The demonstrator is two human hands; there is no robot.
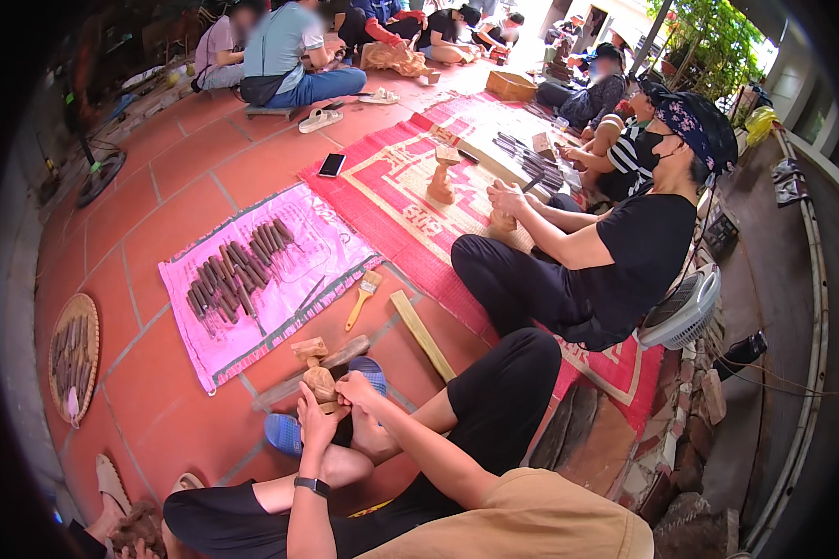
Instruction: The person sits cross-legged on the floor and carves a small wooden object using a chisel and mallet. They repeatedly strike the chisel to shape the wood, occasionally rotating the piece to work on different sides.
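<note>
A pale carved wooden piece (321, 385), with a rounded body and a blocky top, stands between my feet. My left hand (316, 421) is closed around its lower near side. On its right side, the fingers of my right hand (356, 389) are bent and pressed against the wood; whether a small tool is in them is hidden. Behind the carving lies a dark wooden bar (347, 351). Blue sandals (283, 433) are on my feet. Farther off, a brush (364, 300) with a yellow handle lies on the tiles, left of a long wooden strip (421, 335).
Several dark-handled carving tools (238, 270) lie on a pink cloth (191, 349); more fill a round basket (91, 359) at left. On the red mat (382, 158) stand a carved figure (441, 182) and a person (625, 242) working wood. A phone (332, 165) lies nearby. A fan (685, 307) stands right.
</note>
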